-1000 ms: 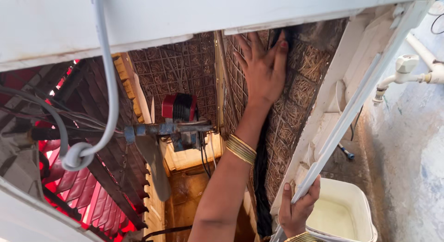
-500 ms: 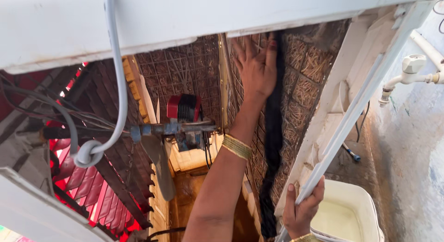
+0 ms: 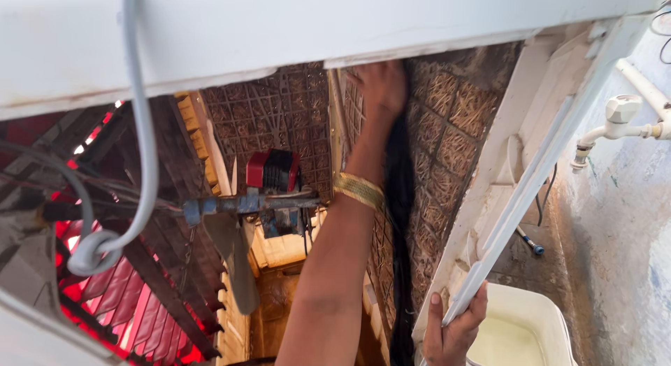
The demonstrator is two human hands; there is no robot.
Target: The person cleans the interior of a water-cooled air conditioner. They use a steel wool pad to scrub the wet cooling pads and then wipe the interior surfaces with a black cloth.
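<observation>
Higher now, the left hand [image 3: 381, 86] presses flat-fingered against the straw cooling pad [image 3: 461, 121]; the right hand [image 3: 454, 331] grips the white frame bar [image 3: 531, 191].

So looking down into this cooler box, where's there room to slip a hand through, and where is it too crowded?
Free: the gap between the left hand's forearm and the red pump, down to the brown floor. Outside, the wet floor above the white tub, beside the right hand. Crowded: the left side, with grey hose, fan blade and wires.

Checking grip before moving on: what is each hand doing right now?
Left hand: pressed on the straw pad; grip cannot be told.
Right hand: closed around the white frame bar.
</observation>
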